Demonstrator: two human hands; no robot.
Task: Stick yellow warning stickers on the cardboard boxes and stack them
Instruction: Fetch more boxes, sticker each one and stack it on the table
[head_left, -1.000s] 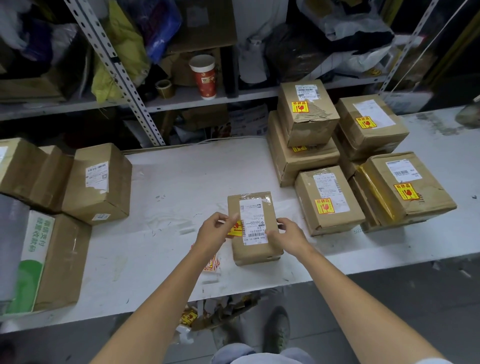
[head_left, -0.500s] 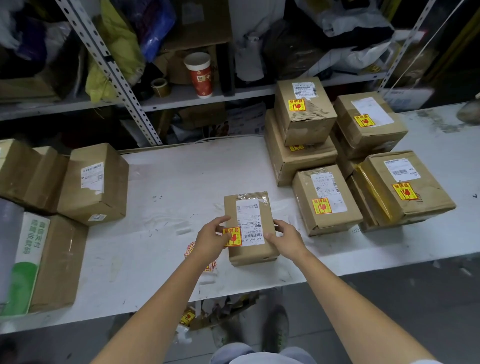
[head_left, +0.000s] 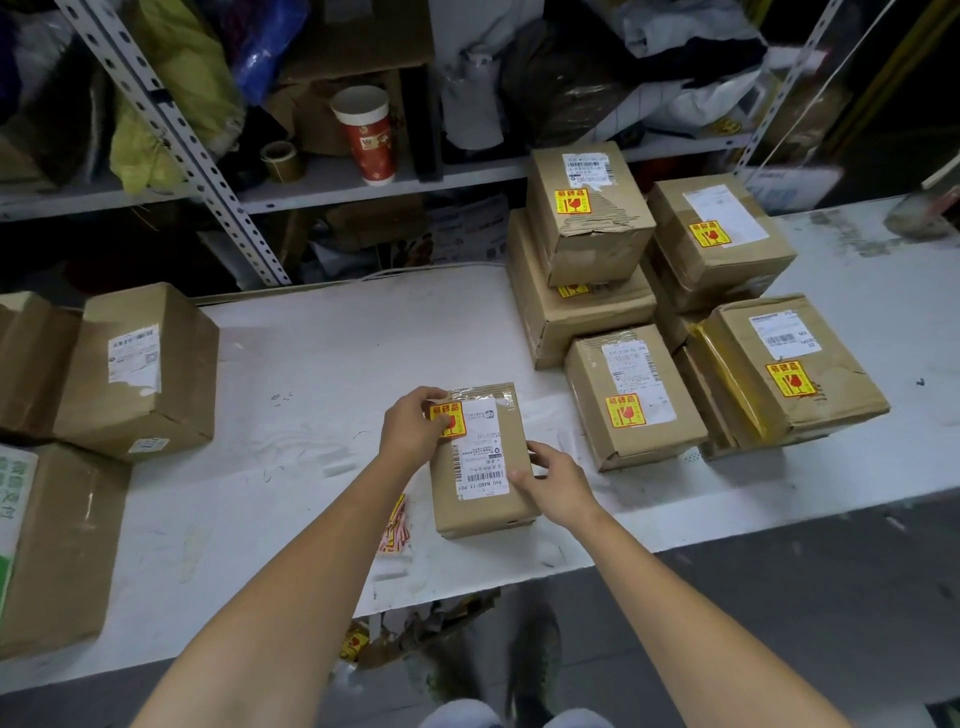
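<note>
A small cardboard box (head_left: 480, 512) with a white shipping label lies flat near the front edge of the white table (head_left: 311, 364). A yellow warning sticker (head_left: 451, 415) sits at the box's top left corner. My left hand (head_left: 410, 431) has its thumb and fingertips on that sticker. On the box's right edge, my right hand (head_left: 558, 486) grips it with its fingers. To the right stand stacked boxes with yellow stickers: a torn one (head_left: 589, 223), another at the back (head_left: 719, 234), and two in front (head_left: 631, 400), (head_left: 792, 369).
Several boxes without yellow stickers (head_left: 140, 374) sit at the table's left end. A strip of spare stickers (head_left: 397, 525) lies partly under my left forearm. Metal shelving behind holds a red paper cup (head_left: 366, 135), a tape roll (head_left: 280, 161) and bags.
The yellow sticker has moved, under my left hand, from beside the label's lower left up to the box's top left corner. My right hand slid slightly down the box's right edge.
</note>
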